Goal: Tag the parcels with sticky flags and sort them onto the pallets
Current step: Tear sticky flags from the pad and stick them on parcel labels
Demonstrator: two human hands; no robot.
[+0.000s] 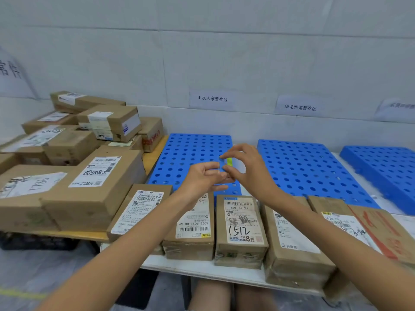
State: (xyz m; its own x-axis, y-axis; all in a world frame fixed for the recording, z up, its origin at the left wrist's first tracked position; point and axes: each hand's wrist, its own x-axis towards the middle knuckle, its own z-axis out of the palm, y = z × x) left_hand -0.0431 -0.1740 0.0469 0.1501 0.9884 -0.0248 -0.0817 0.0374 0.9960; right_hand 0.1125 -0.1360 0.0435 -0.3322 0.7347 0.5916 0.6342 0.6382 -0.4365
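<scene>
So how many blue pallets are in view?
3: middle pallet, second pallet right of it, third pallet cut off at right edge; more may lie beyond.

I see my left grip [202, 177] and right grip [249, 169] pinching the sticky flags [228, 163] above the leftmost blue pallet [190, 147]; parcels [240, 227] line the surface [202, 268] edge.

Pale grey wall [224, 52] with paper signs [212, 98]; plastic-covered floor [45, 272].

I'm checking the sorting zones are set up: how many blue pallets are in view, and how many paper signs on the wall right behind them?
Blue pallets: 3
Paper signs: 3
Total: 6
</scene>
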